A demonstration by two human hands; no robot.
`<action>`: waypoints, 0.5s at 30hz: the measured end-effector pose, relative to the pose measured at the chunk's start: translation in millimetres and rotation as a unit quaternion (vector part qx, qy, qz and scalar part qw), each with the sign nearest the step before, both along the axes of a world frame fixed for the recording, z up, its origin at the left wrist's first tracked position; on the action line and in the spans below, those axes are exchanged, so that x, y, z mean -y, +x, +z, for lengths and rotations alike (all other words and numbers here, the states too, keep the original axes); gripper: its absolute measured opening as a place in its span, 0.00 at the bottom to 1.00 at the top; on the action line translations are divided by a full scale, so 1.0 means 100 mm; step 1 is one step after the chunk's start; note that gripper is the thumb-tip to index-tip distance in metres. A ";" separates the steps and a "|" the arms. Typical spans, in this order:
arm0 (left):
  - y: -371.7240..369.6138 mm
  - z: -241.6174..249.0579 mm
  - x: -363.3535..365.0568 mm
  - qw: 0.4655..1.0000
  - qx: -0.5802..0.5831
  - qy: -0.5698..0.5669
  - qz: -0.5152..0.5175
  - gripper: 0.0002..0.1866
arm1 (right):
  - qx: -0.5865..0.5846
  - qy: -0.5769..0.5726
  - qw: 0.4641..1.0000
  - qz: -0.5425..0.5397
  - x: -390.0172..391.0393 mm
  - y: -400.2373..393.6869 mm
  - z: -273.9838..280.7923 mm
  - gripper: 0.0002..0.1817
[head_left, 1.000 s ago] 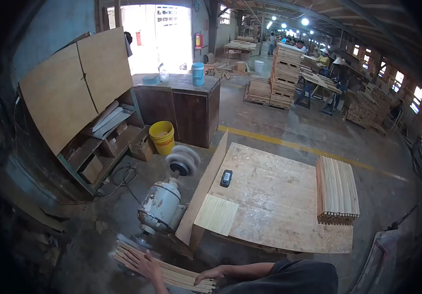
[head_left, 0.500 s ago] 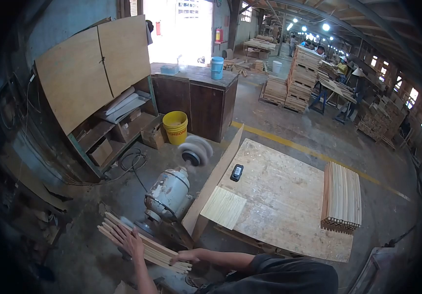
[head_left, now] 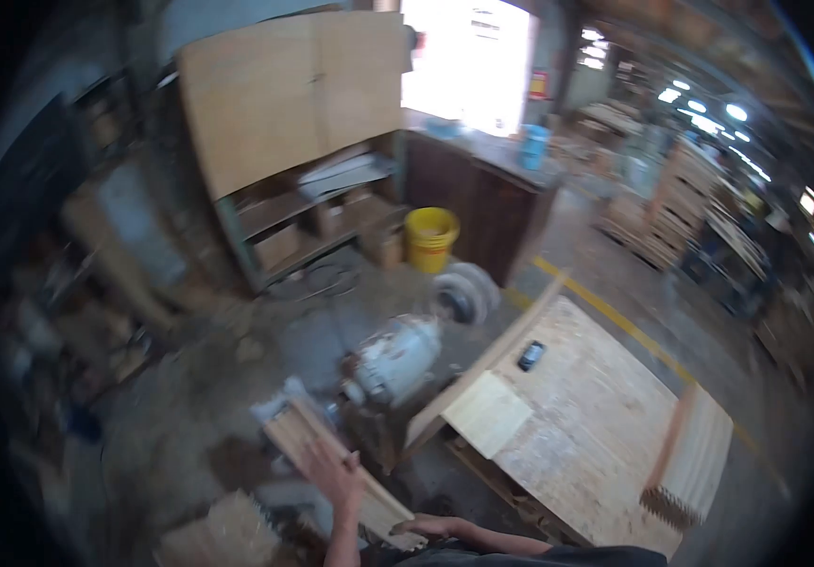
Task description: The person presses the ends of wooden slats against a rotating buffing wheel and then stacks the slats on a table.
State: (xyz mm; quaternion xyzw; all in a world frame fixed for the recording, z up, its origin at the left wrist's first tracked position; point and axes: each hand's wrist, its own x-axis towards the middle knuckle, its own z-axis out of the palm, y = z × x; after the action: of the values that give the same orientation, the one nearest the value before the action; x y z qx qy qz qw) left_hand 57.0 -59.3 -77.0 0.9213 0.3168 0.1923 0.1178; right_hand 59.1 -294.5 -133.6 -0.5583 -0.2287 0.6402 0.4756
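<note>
A bundle of long, pale wooden strips (head_left: 376, 504) slants in front of me, just left of a grey motor (head_left: 394, 357). My left hand (head_left: 333, 471) lies on top of the strips, its fingers stretched out along them. At their near end, my right hand (head_left: 426, 526) is closed around the strips. A blurred whitish shape (head_left: 279, 397) shows at the bundle's far end; I cannot make out what it is or whether they touch. The motor carries a round buffing wheel (head_left: 468, 293) on its far side.
Right of the motor, a low plywood table (head_left: 572, 416) with a raised edge board holds a black device (head_left: 531, 355), a pale panel (head_left: 487, 413) and stacked strips (head_left: 690, 454). A yellow bucket (head_left: 430, 241) stands before a cabinet (head_left: 468, 194). More wood (head_left: 222, 536) lies lower left.
My view has swung left and blurred, so the surroundings sit further right. My left hand still rests on the strips and my right hand still grips their near end.
</note>
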 end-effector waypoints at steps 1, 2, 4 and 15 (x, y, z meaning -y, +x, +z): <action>0.01 0.09 0.02 1.000 -0.014 -0.023 0.010 0.49 | -0.030 -0.046 0.998 0.012 -0.03 0.05 0.08 0.31; 0.08 0.21 -0.02 0.998 -0.028 -0.046 0.020 0.48 | -0.057 -0.095 0.994 0.024 -0.11 0.14 0.24 0.32; 0.23 0.25 -0.24 1.000 -0.019 -0.019 0.017 0.47 | -0.066 -0.052 0.996 -0.012 -0.32 0.26 0.09 0.28; 0.65 0.23 -0.73 0.998 0.005 0.056 0.012 0.47 | -0.539 0.088 0.838 0.016 -0.95 0.49 0.19 0.38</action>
State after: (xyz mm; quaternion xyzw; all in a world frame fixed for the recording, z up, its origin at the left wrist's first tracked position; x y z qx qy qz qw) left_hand 122.5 13.5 -53.5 0.9215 0.3163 0.2158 0.0655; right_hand 107.7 -200.0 -114.8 -0.0775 -0.0003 0.8246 0.5604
